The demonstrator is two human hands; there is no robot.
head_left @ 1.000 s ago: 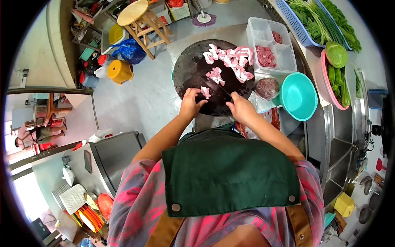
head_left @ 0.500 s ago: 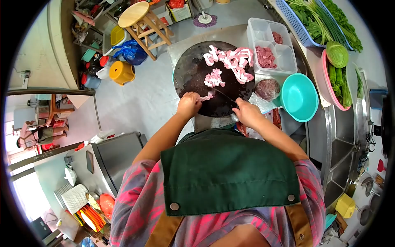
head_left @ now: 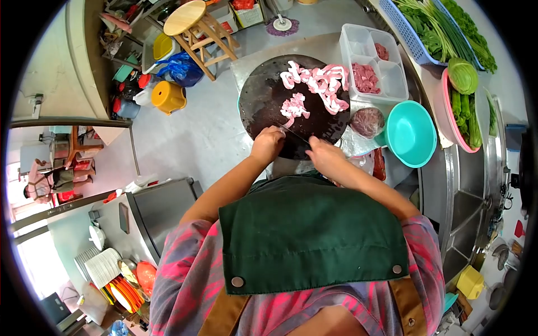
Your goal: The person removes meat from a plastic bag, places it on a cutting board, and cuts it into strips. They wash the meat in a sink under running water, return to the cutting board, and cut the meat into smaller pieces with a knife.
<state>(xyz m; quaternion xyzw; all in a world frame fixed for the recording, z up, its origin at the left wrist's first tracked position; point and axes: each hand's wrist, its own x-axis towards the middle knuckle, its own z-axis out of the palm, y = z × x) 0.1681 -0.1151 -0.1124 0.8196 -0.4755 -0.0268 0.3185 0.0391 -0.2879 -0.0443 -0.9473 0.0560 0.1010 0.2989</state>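
Observation:
My right hand point(head_left: 325, 154) grips a knife point(head_left: 295, 134), its thin blade angled up and left across the dark round chopping board point(head_left: 258, 92). Close to the blade's tip, my left hand point(head_left: 268, 142) has its fingers curled on a small piece of meat point(head_left: 283, 130), mostly hidden under the fingertips. Just beyond the blade lies a small pile of cut pink-and-white meat point(head_left: 295, 106). Long strips of fatty meat point(head_left: 322, 84) spread over the board's far right part.
Right of the board stand a see-through divided box point(head_left: 392, 92) holding meat pieces, a bagged dark lump point(head_left: 367, 122) and a turquoise basin point(head_left: 411, 134). Vegetables fill a blue basket point(head_left: 403, 33) and a pink-rimmed basin point(head_left: 453, 120). A wooden stool point(head_left: 185, 17) and yellow stool point(head_left: 168, 99) stand left.
My left hand has moved slightly right, and my right hand slightly left with the knife. The piece under my left fingers shows less; a bit more meat trails from the small pile.

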